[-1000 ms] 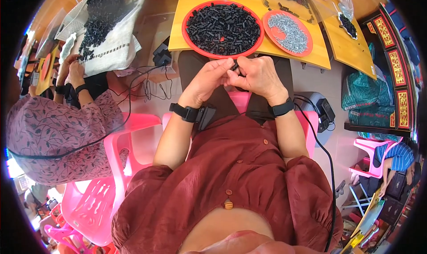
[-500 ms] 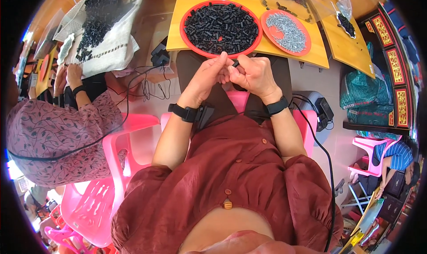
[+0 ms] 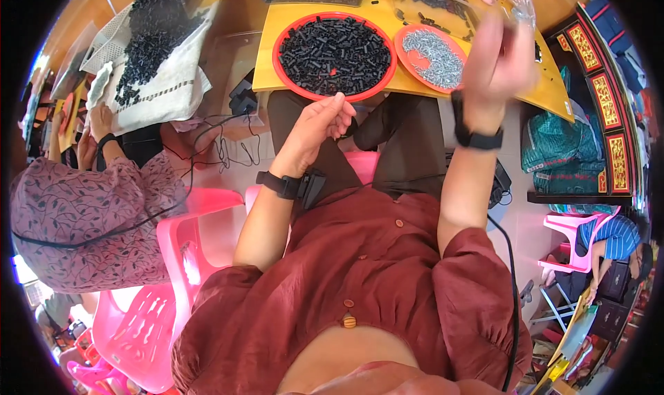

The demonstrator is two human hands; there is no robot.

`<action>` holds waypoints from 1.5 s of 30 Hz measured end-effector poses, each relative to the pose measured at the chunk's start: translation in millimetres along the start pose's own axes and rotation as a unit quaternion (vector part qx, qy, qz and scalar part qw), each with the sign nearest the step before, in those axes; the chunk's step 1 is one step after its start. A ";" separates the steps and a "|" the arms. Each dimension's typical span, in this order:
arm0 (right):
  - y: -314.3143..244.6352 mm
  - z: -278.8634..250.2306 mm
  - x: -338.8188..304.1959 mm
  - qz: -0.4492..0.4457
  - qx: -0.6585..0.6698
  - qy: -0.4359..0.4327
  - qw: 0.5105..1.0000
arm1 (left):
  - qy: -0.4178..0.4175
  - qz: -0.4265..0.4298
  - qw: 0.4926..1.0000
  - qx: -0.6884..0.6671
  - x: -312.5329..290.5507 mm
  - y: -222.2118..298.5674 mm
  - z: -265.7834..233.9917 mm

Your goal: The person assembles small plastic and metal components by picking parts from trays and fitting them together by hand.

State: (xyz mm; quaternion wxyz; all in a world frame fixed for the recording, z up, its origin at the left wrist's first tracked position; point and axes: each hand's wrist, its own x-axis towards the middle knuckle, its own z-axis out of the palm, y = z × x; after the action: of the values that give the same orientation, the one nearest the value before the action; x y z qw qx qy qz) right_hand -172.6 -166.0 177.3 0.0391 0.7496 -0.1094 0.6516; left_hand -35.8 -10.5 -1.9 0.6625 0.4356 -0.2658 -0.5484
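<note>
At nine o'clock from my left hand (image 3: 318, 124) I see a co-worker's hand (image 3: 102, 122); between nine and ten, a white cloth (image 3: 162, 96) with a heap of black parts (image 3: 153, 39) on it. My left hand is half curled, its raised thumb right by the six o'clock edge of a red tray (image 3: 277, 60). From here I cannot tell whether its fingers pinch anything, or whether the thumb touches the rim or only overlaps it. Small black pieces (image 3: 332, 49) fill the tray, just past my left thumb at twelve o'clock. At the tray's three o'clock, on the yellow table (image 3: 265, 70), I have a plate (image 3: 416, 60) of silvery metal pieces (image 3: 443, 53). My right hand (image 3: 496, 67) is beyond the plate's three o'clock side, so blurred that I cannot tell its grip. Between four and five o'clock from it sits a green bundle (image 3: 560, 140).
</note>
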 end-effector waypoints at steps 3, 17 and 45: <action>79.0 16.0 7.8 0.113 -0.159 -0.099 0.976 | -0.013 0.000 1.000 0.001 1.9 -0.1 4.1; 52.0 91.7 -103.3 0.149 -0.053 -0.481 0.863 | -0.001 0.009 1.000 0.009 -4.5 -2.3 -0.5; -44.6 51.8 -108.0 0.111 0.123 -0.459 0.873 | 0.122 0.117 0.978 -0.119 -2.5 1.1 -0.5</action>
State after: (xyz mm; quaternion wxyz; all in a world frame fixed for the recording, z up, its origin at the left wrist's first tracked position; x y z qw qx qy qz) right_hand -126.6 -120.8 66.9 -0.1805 0.9461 -0.1165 0.2423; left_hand -35.4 -7.9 -0.9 0.7968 0.3827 -0.1648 -0.4375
